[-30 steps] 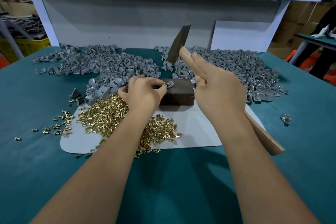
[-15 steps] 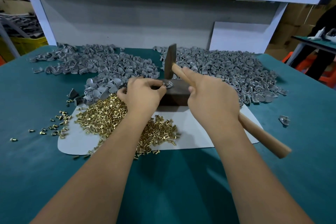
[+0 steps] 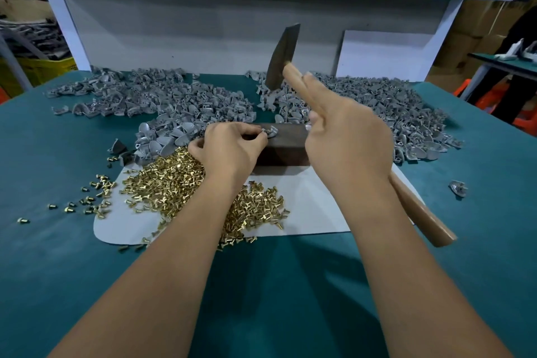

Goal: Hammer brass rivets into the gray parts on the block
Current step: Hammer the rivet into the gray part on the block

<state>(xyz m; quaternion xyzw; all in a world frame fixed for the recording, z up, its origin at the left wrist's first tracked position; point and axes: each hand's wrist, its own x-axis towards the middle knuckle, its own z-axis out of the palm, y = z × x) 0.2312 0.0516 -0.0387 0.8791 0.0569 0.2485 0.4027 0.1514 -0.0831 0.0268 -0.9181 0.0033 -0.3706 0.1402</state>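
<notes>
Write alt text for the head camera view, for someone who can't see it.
A person's right hand raises a wooden-handled hammer above a dark block, where the left hand pinches a gray part. Brass rivets lie on a white mat, with gray part piles behind.

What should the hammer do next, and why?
Probably swing down onto the gray part on the block. The hammer is raised above it in the right hand, and the left hand pinches the part steady on the block's top, fingers close, so a short, careful tap seems right.
</notes>
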